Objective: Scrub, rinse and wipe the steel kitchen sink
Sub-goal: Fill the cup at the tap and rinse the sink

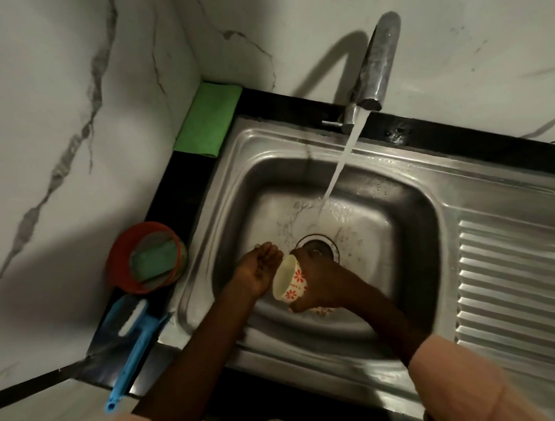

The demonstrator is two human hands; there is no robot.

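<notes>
Beside the cupped, relaxed fingers of the left hand (260, 267), the right hand (319, 279) gripped a tilted floral cup (289, 280) over the wet steel sink (347, 163), its drain (318, 248) just beyond, tap (376, 65) water (338, 173) streaming further off.

We see a white marble-look wall (61, 92) with grey veins filling the upper left and top of the frame. A black bench (180, 179) runs along its foot at left centre. In the lower left, a blue long-handled brush (133, 341) lies on the bench, its white bristles near the top end and its handle pointing toward the bottom edge.
</notes>
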